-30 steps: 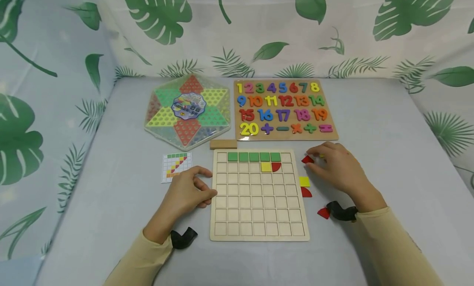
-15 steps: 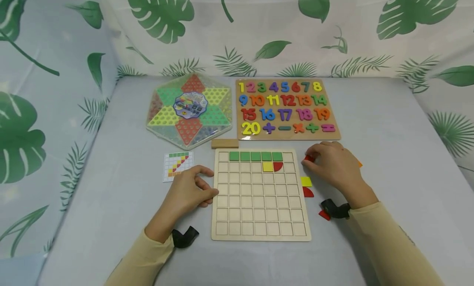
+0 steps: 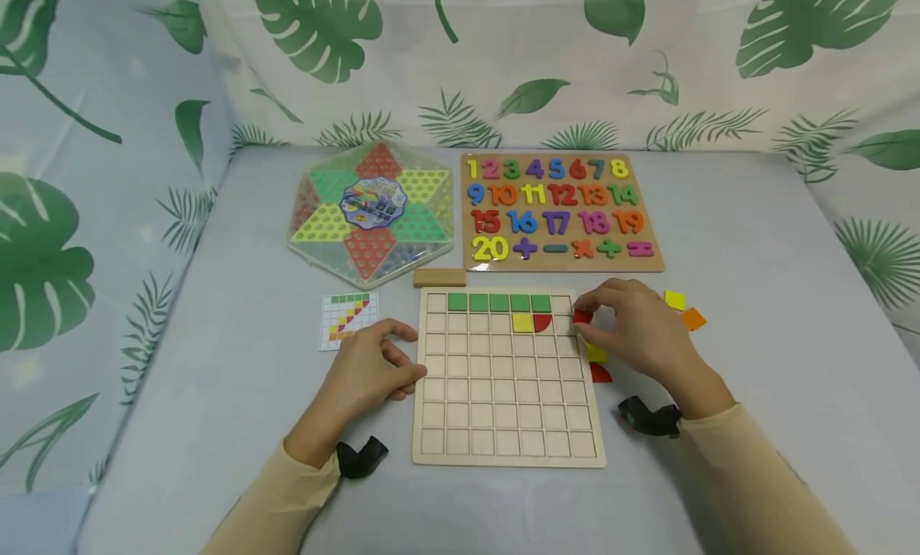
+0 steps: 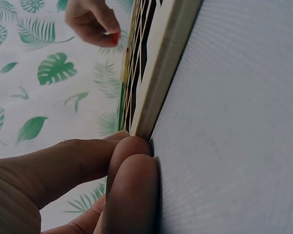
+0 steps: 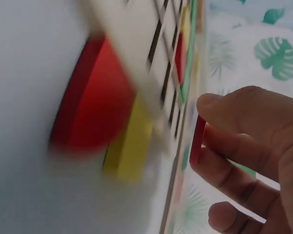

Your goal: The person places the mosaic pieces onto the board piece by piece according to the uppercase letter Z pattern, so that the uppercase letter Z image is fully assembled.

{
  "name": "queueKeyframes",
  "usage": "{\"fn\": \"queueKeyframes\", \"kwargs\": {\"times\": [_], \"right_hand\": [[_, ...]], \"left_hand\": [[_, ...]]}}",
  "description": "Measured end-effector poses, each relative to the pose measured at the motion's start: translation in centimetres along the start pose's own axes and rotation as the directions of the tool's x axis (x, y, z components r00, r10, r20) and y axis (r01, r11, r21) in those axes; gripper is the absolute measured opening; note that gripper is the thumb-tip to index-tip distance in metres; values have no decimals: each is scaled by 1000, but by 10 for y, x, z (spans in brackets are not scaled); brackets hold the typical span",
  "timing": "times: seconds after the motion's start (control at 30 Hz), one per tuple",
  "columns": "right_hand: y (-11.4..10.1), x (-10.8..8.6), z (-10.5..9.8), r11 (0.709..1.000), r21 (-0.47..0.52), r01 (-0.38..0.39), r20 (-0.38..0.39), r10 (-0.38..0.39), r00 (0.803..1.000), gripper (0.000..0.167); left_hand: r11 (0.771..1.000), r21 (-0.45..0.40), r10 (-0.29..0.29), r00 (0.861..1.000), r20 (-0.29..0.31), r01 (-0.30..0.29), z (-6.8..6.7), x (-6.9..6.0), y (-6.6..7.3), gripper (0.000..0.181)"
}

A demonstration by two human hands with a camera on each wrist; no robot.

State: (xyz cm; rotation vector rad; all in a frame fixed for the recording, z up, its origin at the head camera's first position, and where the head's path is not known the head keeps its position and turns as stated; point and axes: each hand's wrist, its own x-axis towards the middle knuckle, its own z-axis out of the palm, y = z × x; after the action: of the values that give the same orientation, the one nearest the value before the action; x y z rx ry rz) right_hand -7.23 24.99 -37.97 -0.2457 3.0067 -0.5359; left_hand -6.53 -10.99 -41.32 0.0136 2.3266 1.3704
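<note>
In the head view, a square wooden grid board (image 3: 507, 461) carries a row of green tiles (image 3: 499, 303), with a yellow square tile (image 3: 522, 323) and a red quarter-circle tile (image 3: 542, 323) below. My left hand (image 3: 368, 371) rests against the board's left edge, fingers loosely bent; the left wrist view shows fingertips touching the rim (image 4: 161, 68). Over the board's right edge, my right hand (image 3: 636, 323) pinches another red tile (image 5: 198, 141) between thumb and fingers, raised above the grid. Its full shape is hidden by the fingers.
A pattern card (image 3: 348, 309) lies left of the board. Behind are a wooden block (image 3: 440, 278), a Chinese checkers set (image 3: 370, 247) and a number puzzle (image 3: 564, 259). Right of the board lie a yellow tile (image 3: 597, 354), a red quarter-circle (image 3: 600, 373), another yellow tile (image 3: 674, 300) and an orange tile (image 3: 693, 319).
My right hand has gripped the red tile from the table and moved it left to the board's right edge. The left hand stays at the left edge; the view has shifted slightly.
</note>
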Motion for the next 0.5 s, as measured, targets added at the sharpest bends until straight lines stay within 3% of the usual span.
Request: {"fn": "queueKeyframes", "kwargs": {"times": [0.2, 0.5], "right_hand": [[-21, -2, 8, 993, 5, 116, -12, -116, 993, 24], [-42, 5, 30, 955, -29, 296, -50, -297, 953, 20]], "left_hand": [[1000, -5, -5, 1000, 3, 5, 0, 0, 0, 45], [1000, 3, 1, 1000, 4, -1, -1, 0, 0, 45]]}}
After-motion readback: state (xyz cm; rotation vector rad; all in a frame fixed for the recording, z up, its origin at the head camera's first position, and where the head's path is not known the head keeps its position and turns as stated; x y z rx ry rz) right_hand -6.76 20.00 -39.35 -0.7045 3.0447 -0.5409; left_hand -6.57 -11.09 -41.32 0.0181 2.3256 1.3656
